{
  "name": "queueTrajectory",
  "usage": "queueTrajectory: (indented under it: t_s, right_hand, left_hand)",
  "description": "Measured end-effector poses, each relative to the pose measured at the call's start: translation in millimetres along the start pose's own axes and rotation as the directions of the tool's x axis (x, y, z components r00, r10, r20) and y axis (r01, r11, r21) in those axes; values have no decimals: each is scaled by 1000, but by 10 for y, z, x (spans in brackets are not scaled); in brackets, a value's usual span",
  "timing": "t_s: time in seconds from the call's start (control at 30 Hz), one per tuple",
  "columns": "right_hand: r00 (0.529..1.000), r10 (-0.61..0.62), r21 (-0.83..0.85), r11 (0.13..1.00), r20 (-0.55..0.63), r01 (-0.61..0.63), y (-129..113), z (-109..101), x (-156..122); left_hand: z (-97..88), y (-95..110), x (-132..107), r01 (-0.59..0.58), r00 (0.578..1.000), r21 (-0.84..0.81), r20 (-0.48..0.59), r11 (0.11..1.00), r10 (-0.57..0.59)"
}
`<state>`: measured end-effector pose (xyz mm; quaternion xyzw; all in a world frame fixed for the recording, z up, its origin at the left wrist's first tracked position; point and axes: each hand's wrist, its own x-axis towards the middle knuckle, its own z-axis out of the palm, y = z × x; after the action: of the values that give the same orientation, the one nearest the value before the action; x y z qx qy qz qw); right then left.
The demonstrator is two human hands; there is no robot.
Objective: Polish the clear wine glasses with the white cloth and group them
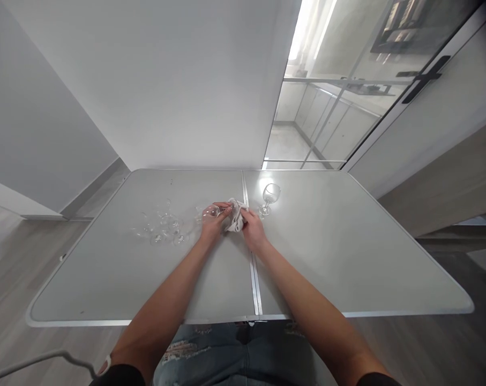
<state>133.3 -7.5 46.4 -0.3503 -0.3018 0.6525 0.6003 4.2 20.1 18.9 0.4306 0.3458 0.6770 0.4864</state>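
Observation:
Near the table's centre seam, my left hand (215, 221) is closed around a clear stemmed wine glass (211, 211), tipped on its side with the bowl toward the left. A crumpled white cloth (237, 219) wraps the glass's other end, which it hides. My right hand (252, 227) pinches that cloth from the right. Just beyond my right hand, another wine glass (271, 194) stands upright on the table. To the left sits a cluster of clear stemmed glasses (168, 222); their outlines overlap and are hard to separate.
The folding table (347, 257) has a pale top, a metal rim and a metal seam (254, 279) down its middle. A white wall (178, 96) rises behind it. A glass door (327, 107) stands at the back right. A grey cable (45, 358) crosses the lower left.

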Motion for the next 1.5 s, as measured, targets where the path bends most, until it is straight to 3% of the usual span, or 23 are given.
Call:
queueTrajectory:
  t_s: [0.13, 0.3, 0.5, 0.63, 0.8, 0.93, 1.1, 1.27, 1.37, 1.5]
  right_hand:
    - [992, -126, -4, 992, 29, 126, -37, -7, -8]
    - [999, -50, -41, 998, 11, 51, -58, 8, -11]
    - [992, -119, 9, 993, 32, 118, -61, 3, -14]
    - [1000, -25, -2, 1000, 16, 26, -30, -5, -2]
    - [991, -120, 29, 993, 66, 119, -41, 6, -25]
    - [996, -56, 11, 998, 64, 55, -31, 11, -33]
    - [989, -125, 54, 991, 77, 121, -8, 22, -34]
    - [997, -36, -1, 999, 74, 36, 27, 14, -30]
    - [992, -84, -23, 996, 98, 87, 21, 6, -43]
    - [988, -126, 6, 992, 88, 126, -10, 17, -41]
  left_hand:
    - [6, 3, -4, 19, 1000, 3, 23, 1000, -19]
    - [12, 1, -8, 4, 1000, 12, 24, 1000, -4]
    - [11, -6, 1, 21, 999, -7, 28, 1000, -21]
    - [10, -13, 11, 26, 1000, 13, 3, 1000, -26]
    - [8, -17, 18, 34, 999, -11, -28, 999, -34]
    - [11, -20, 18, 45, 999, -23, -20, 999, -45]
    - [0, -28, 22, 68, 997, -63, -39, 996, -71]
    - [-12, -26, 29, 56, 998, -75, -24, 996, -58]
    - [-13, -25, 33, 51, 997, -75, -50, 996, -55]
    - [-7, -27, 16, 108, 994, -78, 14, 991, -107]
